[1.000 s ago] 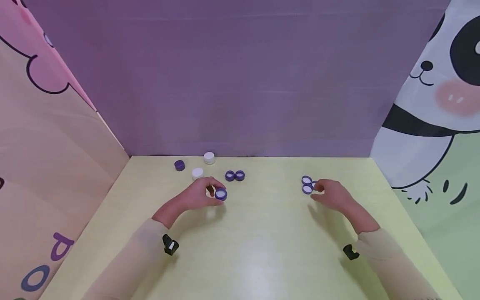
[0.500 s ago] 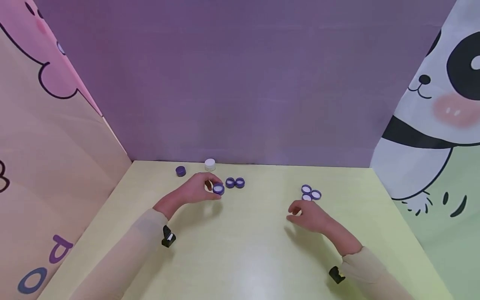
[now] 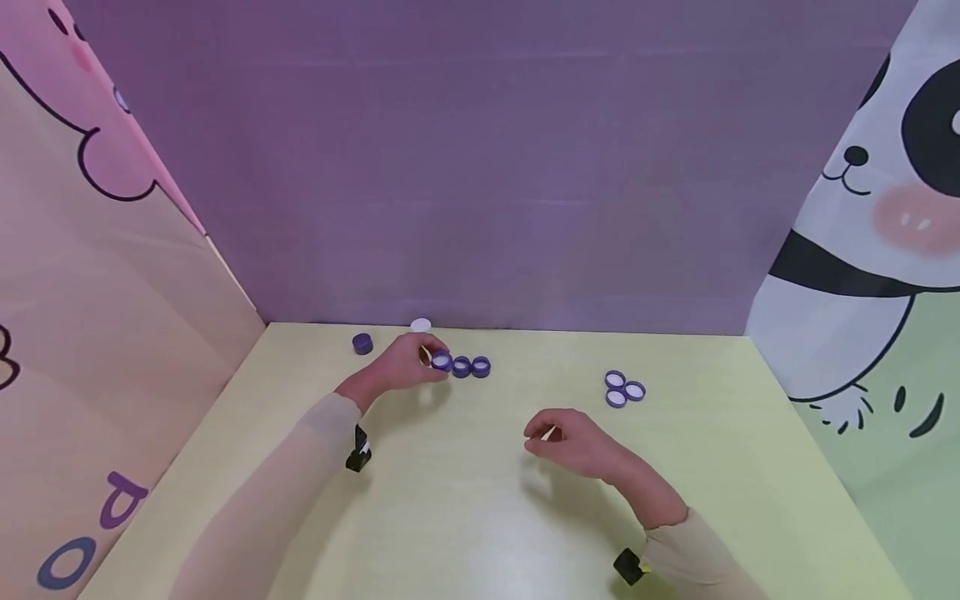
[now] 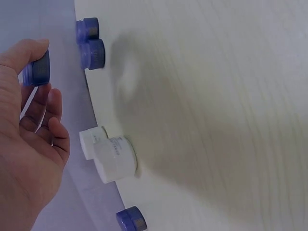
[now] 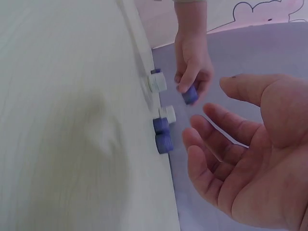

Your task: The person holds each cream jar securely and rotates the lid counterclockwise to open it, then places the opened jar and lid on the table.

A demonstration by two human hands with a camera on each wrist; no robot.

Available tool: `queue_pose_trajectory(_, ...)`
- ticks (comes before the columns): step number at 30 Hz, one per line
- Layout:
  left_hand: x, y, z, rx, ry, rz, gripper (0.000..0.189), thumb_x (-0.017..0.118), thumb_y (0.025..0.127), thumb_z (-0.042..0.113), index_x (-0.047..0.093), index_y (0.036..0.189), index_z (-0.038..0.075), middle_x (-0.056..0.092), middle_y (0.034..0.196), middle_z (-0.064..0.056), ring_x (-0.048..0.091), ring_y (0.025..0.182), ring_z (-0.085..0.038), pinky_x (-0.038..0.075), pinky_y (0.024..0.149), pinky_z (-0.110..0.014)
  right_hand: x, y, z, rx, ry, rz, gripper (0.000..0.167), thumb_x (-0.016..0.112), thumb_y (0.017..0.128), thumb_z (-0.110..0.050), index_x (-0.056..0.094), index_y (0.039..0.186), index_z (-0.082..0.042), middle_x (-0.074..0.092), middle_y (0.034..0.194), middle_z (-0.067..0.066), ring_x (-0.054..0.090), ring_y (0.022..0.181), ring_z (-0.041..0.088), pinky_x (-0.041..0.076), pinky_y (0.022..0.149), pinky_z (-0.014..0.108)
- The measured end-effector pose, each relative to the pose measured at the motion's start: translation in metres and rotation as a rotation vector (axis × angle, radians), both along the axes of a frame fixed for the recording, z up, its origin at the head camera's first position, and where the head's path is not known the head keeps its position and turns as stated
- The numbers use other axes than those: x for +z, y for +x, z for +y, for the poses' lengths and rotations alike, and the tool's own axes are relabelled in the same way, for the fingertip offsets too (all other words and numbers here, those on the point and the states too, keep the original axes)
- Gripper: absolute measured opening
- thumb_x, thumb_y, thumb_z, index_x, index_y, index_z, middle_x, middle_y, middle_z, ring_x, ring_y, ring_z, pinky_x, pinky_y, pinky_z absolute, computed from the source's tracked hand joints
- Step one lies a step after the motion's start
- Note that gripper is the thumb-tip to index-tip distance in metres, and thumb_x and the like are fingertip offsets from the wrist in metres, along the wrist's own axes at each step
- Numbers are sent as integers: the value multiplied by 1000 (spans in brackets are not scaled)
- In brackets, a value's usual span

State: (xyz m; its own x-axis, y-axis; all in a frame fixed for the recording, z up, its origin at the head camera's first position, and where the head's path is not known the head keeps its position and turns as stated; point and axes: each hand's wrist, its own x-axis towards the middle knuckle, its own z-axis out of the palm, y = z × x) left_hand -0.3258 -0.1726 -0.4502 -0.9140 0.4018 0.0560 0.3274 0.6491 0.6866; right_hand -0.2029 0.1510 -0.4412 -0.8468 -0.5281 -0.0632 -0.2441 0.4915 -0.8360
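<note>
My left hand (image 3: 408, 362) pinches a small round blue jar (image 4: 41, 70) between thumb and fingers. In the left wrist view this jar hangs above the table, apart from two touching blue jars (image 4: 92, 54). From the head view it appears just left of that pair (image 3: 471, 367). My right hand (image 3: 573, 446) holds nothing; its fingers are loosely bent over the middle of the table, left of and nearer than a cluster of three pale-topped blue jars (image 3: 616, 398). One more blue jar (image 3: 362, 343) stands at the far left.
Two white jars (image 4: 115, 160) stand near the far edge; my left hand hides one in the head view. The pale table (image 3: 480, 517) meets a purple wall (image 3: 480, 167) at the back, with printed side walls left and right.
My left hand has carried its blue jar forward toward the blue pair. The right hand has moved left and nearer, away from the cluster of three, with nothing in it.
</note>
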Motion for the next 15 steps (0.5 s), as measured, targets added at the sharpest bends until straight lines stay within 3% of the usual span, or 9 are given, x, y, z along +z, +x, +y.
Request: queue_pose_trajectory(15,-16,-15,-5,54,-24,-33,37,82,79,16,67,111,5,64,101,-6,57,88,-23,49,79,-34,4,16,-17,39,12,-34,18,66,93,-19,67,104,-5,63,91,-3,57,78,22,48,65,31)
